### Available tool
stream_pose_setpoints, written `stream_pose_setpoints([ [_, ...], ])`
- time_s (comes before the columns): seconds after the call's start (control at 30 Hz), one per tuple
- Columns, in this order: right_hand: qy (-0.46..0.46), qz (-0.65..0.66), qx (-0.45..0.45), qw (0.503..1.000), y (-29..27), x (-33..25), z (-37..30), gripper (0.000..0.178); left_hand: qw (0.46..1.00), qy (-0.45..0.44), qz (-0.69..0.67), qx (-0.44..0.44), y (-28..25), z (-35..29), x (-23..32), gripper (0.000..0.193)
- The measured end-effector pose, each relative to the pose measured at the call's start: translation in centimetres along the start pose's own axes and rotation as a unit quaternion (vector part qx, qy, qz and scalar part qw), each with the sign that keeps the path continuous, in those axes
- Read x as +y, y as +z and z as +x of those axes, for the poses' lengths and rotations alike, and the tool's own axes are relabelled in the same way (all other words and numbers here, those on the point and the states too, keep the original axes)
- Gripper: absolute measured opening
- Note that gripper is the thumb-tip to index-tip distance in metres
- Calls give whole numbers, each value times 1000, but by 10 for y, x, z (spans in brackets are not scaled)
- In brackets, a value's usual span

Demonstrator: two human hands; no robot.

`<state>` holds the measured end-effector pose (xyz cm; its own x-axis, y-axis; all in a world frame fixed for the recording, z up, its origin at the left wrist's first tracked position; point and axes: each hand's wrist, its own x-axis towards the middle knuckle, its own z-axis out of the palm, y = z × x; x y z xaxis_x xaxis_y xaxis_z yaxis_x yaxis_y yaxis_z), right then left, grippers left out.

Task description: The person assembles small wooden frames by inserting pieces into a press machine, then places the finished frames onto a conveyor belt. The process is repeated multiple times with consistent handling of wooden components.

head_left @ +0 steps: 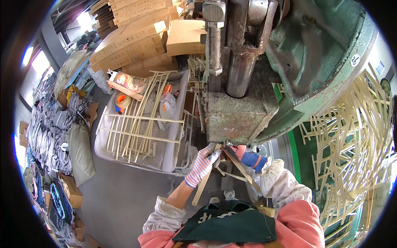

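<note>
My left hand [202, 165], in a striped knit glove, is closed around the upper part of a long cream flat metal strip [200, 191] that slants down toward me. Close on its right, my right hand [248, 158], in a blue and pink glove, has its fingers bent at the upper end of a brownish flat bar [245, 170]. Both hands are just under the block of a green press [244, 120], whose underside hides the fingertips in part. Another cream strip [231, 175] crosses between my forearms, below the hands.
Left of the press stands a pale plastic bin [101, 144] with cream metal frames, an orange tape roll [122, 100] and a plastic bag. Cartons [128, 45] are stacked behind it. Loose cream strips [347, 153] are heaped on the right. Sacks [80, 155] and bundled fabric line the left.
</note>
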<state>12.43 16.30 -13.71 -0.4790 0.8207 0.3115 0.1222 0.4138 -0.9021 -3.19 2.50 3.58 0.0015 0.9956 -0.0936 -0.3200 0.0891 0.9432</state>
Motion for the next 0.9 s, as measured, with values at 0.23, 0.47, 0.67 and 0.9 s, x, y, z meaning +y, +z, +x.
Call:
stream_pose_setpoints([
  [0.23,267,203,-57,940,-3,-3,-18,27,994,-14,107,-13,-3,3,3,17],
  [0.47,276,203,-130,930,-14,-99,6,25,996,-20,66,-48,-10,9,-3,20],
  [0.67,179,-65,-174,966,-9,-99,8,26,994,-35,80,-64,-19,18,-31,32],
  [0.9,146,-296,-77,941,-17,-125,-65,57,805,273,514,112,-20,-26,-30,57],
])
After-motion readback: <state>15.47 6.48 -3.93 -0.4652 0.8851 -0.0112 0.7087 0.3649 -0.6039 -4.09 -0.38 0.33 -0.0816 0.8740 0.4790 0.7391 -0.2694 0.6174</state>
